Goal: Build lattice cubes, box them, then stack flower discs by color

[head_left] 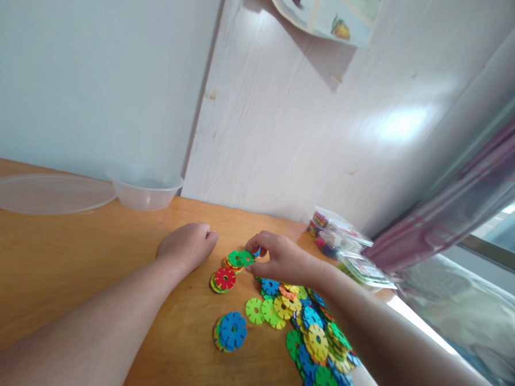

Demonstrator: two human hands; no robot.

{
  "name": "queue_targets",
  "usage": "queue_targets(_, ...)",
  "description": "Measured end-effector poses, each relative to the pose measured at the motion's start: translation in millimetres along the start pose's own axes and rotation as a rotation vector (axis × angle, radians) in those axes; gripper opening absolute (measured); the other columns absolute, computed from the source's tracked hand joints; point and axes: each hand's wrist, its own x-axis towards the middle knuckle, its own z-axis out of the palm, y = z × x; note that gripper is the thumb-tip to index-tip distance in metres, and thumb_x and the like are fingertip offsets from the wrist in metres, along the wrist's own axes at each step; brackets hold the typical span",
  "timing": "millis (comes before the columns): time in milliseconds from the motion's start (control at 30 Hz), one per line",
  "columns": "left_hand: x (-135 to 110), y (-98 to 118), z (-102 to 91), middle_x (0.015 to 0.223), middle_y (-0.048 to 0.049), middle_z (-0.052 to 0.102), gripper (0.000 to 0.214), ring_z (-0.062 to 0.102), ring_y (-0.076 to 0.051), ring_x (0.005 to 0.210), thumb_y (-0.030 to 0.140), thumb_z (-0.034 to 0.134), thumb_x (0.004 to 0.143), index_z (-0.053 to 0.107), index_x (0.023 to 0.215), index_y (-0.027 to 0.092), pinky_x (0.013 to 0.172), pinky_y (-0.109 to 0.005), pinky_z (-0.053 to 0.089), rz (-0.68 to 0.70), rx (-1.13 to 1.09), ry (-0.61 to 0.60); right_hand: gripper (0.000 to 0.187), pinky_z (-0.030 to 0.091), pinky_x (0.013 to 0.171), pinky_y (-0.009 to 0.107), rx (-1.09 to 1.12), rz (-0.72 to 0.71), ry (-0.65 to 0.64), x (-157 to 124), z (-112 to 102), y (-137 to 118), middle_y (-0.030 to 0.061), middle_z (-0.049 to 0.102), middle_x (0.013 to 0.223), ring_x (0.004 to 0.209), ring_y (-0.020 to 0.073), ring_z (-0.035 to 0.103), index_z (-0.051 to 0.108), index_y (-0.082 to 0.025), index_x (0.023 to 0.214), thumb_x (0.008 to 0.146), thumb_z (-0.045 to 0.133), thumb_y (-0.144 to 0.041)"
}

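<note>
A green disc (pixel 247 259) is pinched between the thumb and fingers of the right hand (pixel 282 259), low over the worktop (pixel 181 339) and overlapping a small stack with a green top (pixel 234 258). A bit of blue also shows by the fingertips, too little to tell whether it is a separate piece. Just nearer the person stands a stack with a red top (pixel 225 278), and nearer again, apart from both, a stack with a blue top (pixel 233 330). The left hand (pixel 188 245) is curled into a fist on the worktop, left of the stacks; whether anything is inside cannot be told.

Light green discs (pixel 255 311) lie at the edge of a loose, mixed-colour pile (pixel 317 341), which spreads beneath the right forearm. Farther right are clear plastic boxes (pixel 361 269), near a pink curtain (pixel 447 194). At the far left, a translucent bowl (pixel 145 197) stands beside a flat, round lid (pixel 50 195), near the wall.
</note>
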Motion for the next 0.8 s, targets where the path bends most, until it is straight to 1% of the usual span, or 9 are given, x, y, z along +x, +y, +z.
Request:
queue_targets(100, 1, 0, 0.7, 0.093, -0.0113, 0.073, 0.041, 0.065, -0.026, 0.080, 0.045, 0.034, 0.088, 0.068, 0.082, 0.024, 0.059, -0.031, 0.038, 0.003, -0.008, -0.001, 0.029, 0.044, 0.072, 0.027, -0.017, 0.017, -0.020, 10, 4, -1, 0.0038, 0.067, 0.095, 0.083, 0.0163, 0.059, 0.067, -0.019, 0.101, 0.077, 0.074, -0.032)
queue_targets(200, 1, 0, 0.7, 0.095, -0.0112, 0.074, 0.042, 0.066, -0.026, 0.082, 0.045, 0.033, 0.089, 0.069, 0.083, 0.024, 0.061, -0.032, 0.040, 0.006, -0.007, -0.005, 0.031, 0.044, 0.071, 0.026, -0.032, 0.003, -0.042, 16, 7, -1, 0.0037, 0.067, 0.096, 0.084, 0.0162, 0.059, 0.067, -0.020, 0.103, 0.077, 0.074, -0.034)
queue_targets(300, 1, 0, 0.2, 0.095, -0.0115, 0.074, 0.042, 0.066, -0.027, 0.082, 0.045, 0.032, 0.088, 0.069, 0.083, 0.024, 0.060, -0.032, 0.039, -0.004, 0.002, -0.013, 0.038, 0.045, 0.074, 0.028, -0.034, 0.000, -0.039, 17, 8, 1, 0.0050, 0.067, 0.099, 0.086, 0.0172, 0.060, 0.066, -0.019, 0.109, 0.076, 0.075, -0.038)
queue_targets(367, 1, 1, -0.1, 0.095, -0.0116, 0.073, 0.042, 0.066, -0.027, 0.082, 0.044, 0.032, 0.088, 0.069, 0.083, 0.024, 0.059, -0.032, 0.039, -0.001, 0.005, -0.013, 0.042, 0.046, 0.075, 0.029, -0.017, 0.014, -0.023, 14, 5, 2, 0.0059, 0.068, 0.101, 0.087, 0.0178, 0.061, 0.066, -0.018, 0.112, 0.077, 0.075, -0.038)
queue_targets(467, 0, 1, -0.6, 0.096, -0.0118, 0.073, 0.042, 0.066, -0.027, 0.083, 0.044, 0.032, 0.089, 0.069, 0.084, 0.024, 0.060, -0.032, 0.039, 0.008, 0.007, -0.010, 0.032, 0.046, 0.073, 0.028, 0.003, 0.049, -0.014, 3, -5, 7, 0.0051, 0.068, 0.097, 0.084, 0.0169, 0.061, 0.067, -0.018, 0.108, 0.080, 0.071, -0.034)
queue_targets(567, -1, 1, -1.2, 0.095, -0.0112, 0.073, 0.042, 0.066, -0.027, 0.083, 0.044, 0.033, 0.089, 0.069, 0.084, 0.024, 0.061, -0.031, 0.040, 0.001, 0.002, -0.017, 0.025, 0.046, 0.070, 0.028, -0.009, 0.098, -0.077, -15, -14, 13, 0.0042, 0.067, 0.094, 0.080, 0.0162, 0.061, 0.068, -0.019, 0.104, 0.081, 0.067, -0.030)
queue_targets(700, -1, 1, -1.5, 0.094, -0.0110, 0.072, 0.043, 0.065, -0.027, 0.081, 0.047, 0.033, 0.089, 0.068, 0.085, 0.024, 0.058, -0.032, 0.037, -0.002, -0.020, -0.012, 0.030, 0.046, 0.073, 0.030, -0.075, 0.110, -0.197, -41, -16, 18, 0.0044, 0.067, 0.098, 0.083, 0.0185, 0.061, 0.067, -0.022, 0.106, 0.079, 0.069, -0.034)
queue_targets(800, -1, 1, -1.1, 0.091, -0.0110, 0.072, 0.043, 0.065, -0.027, 0.078, 0.048, 0.032, 0.090, 0.068, 0.083, 0.024, 0.057, -0.032, 0.036, 0.000, -0.018, -0.007, 0.038, 0.045, 0.078, 0.032, -0.136, 0.120, -0.216, -52, -12, 17, 0.0050, 0.065, 0.104, 0.089, 0.0209, 0.061, 0.066, -0.025, 0.113, 0.078, 0.071, -0.039)
